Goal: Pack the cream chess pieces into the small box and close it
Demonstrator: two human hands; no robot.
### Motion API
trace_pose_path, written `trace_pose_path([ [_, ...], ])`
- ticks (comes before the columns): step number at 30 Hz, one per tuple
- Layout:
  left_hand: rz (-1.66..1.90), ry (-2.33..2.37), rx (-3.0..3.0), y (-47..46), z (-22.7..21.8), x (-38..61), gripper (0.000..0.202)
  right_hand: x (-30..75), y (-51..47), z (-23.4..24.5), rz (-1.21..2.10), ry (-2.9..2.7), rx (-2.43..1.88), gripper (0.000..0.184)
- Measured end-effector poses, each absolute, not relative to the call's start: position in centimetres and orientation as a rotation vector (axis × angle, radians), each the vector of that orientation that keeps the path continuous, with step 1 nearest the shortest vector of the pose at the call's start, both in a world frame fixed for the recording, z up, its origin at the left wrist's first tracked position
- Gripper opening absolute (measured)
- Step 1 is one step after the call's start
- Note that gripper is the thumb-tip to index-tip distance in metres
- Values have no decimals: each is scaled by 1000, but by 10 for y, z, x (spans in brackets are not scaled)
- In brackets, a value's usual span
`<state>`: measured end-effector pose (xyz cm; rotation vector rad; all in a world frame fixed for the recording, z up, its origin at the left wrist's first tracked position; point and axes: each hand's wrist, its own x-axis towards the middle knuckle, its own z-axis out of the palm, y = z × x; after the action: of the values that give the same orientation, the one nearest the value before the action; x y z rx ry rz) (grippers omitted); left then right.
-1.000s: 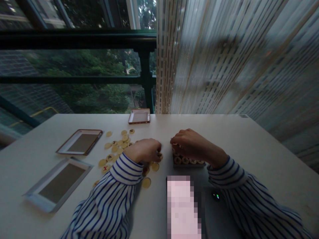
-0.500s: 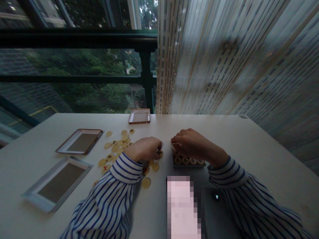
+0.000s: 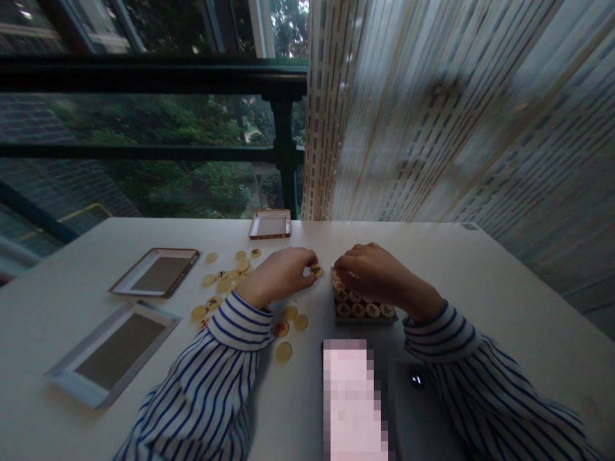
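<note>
My left hand (image 3: pixel 281 273) pinches a round wooden game piece (image 3: pixel 316 269) by its edge and holds it just left of a small dark box (image 3: pixel 365 317). That box holds rows of the same round pieces. My right hand (image 3: pixel 372 272) rests curled over the box's far end, fingertips on the pieces there. What it grips, if anything, is hidden. Several loose pale pieces (image 3: pixel 229 275) lie scattered on the white table (image 3: pixel 480 288) to the left of my left hand.
Two shallow lids or trays (image 3: pixel 154 272) (image 3: pixel 114 352) lie at the left, and a smaller one (image 3: pixel 270 225) sits at the table's far edge. A blurred pink patch (image 3: pixel 353 400) and a dark device with a small light (image 3: pixel 416 379) are near me. Window railing and curtain stand behind.
My left hand has lifted a piece from the loose pile and carried it up and right toward the box. My right hand shifted slightly farther along the box.
</note>
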<state>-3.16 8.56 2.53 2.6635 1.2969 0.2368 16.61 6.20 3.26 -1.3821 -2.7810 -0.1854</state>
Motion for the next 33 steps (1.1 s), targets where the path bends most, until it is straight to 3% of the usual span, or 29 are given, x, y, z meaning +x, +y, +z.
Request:
trace_pose_path([
  [11, 638, 1225, 2552, 86, 22, -28, 26, 165, 61, 33, -263, -2513, -1418, 23],
  [23, 852, 1184, 2450, 83, 22, -17, 21, 168, 63, 31, 308, -2189, -1331, 21],
  [33, 971, 1140, 2384, 82, 21, -11, 18, 168, 68, 25, 588, -1975, -1240, 16],
])
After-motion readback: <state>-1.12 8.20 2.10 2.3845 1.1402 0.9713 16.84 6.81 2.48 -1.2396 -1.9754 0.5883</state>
